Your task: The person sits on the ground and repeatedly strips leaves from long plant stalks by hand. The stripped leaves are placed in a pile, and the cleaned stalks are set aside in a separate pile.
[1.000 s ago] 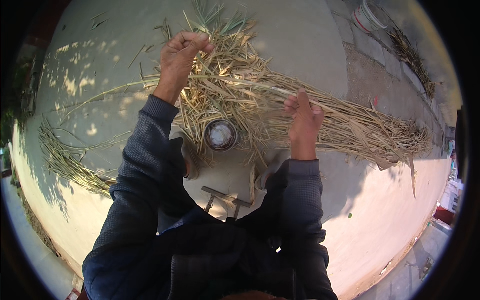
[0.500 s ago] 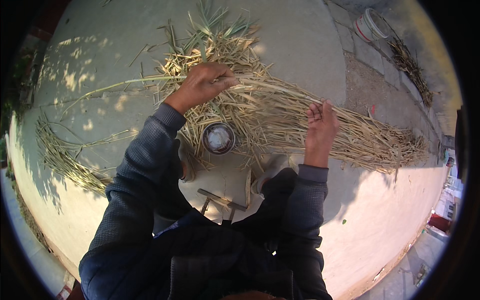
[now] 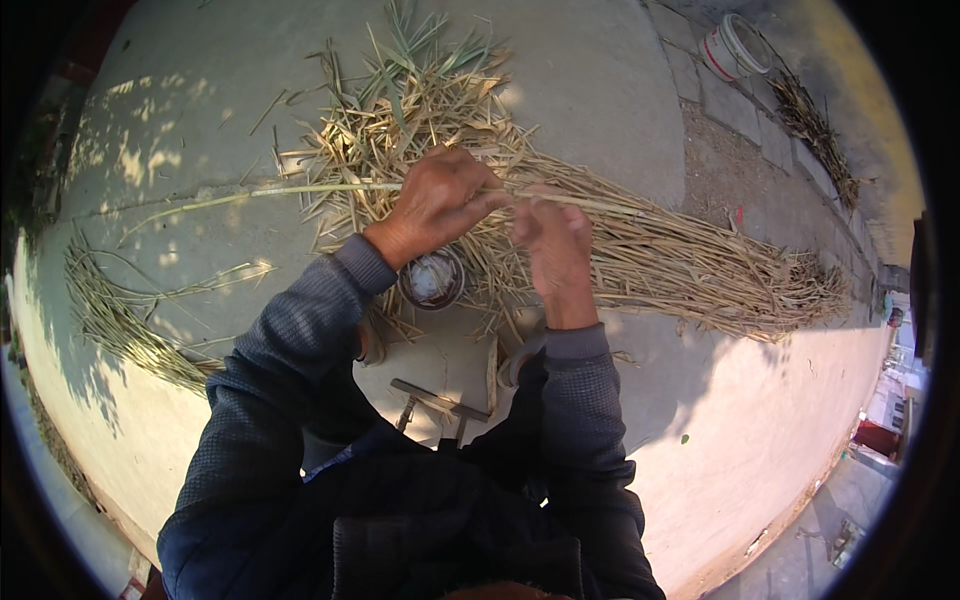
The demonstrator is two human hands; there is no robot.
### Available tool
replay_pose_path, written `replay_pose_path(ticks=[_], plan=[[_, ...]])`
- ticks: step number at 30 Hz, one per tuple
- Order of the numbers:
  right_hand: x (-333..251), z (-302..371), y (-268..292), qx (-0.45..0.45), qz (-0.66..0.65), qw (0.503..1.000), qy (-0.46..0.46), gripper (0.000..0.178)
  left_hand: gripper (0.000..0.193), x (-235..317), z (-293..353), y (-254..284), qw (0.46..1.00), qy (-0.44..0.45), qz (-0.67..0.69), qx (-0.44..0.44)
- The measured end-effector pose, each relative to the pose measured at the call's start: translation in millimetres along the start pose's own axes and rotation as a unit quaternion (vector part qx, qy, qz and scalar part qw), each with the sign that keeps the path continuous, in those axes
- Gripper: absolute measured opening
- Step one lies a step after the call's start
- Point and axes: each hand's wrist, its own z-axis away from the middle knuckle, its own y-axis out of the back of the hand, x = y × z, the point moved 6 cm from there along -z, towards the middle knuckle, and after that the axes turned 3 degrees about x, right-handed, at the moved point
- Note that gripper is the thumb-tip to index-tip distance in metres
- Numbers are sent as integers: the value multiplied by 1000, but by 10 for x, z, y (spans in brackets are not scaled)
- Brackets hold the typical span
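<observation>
A long pale green plant stalk (image 3: 250,194) runs across in front of me, its thin end drooping to the left. My left hand (image 3: 440,200) is closed around it, thumb and fingertips pinching. Close beside it my right hand (image 3: 555,240), a little blurred, has its fingers curled at the same stalk. Beneath both hands lie a heap of dry leaf peelings (image 3: 420,120) and a long bundle of dry stalks (image 3: 700,260) stretching right. A round dark-rimmed container (image 3: 432,280) with whitish contents sits below my left wrist.
Another bundle of greenish stalks (image 3: 130,320) lies at the left. By my feet is a low wooden and metal piece (image 3: 440,400). A white bucket (image 3: 735,48) lies tipped at the far right, near a dark bundle of twigs (image 3: 820,140).
My right hand has moved left from over the stalk bundle, closing in on my left hand and the stalk. The left hand has shifted slightly right and nearer with the stalk.
</observation>
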Motion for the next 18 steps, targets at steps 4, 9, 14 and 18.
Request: replay_pose_path(ticks=[4, 9, 14, 18], plan=[[84, -13, 51, 27, -39, 999, -20, 15, 20, -24, 47, -79, 1000, 8, 20, -9], [90, 0, 43, 18, -27, 999, 12, 17, 17, -13, 25, -96, 999, 3, 32, -19], [-21, 57, -39, 15, 25, 998, 62, 19, 14, -94, -45, -57, 998, 14, 49, -27], [-95, 81, -98, 9, 62, 995, 77, 18, 18, -124, -69, -46, 996, 28, 87, -11]])
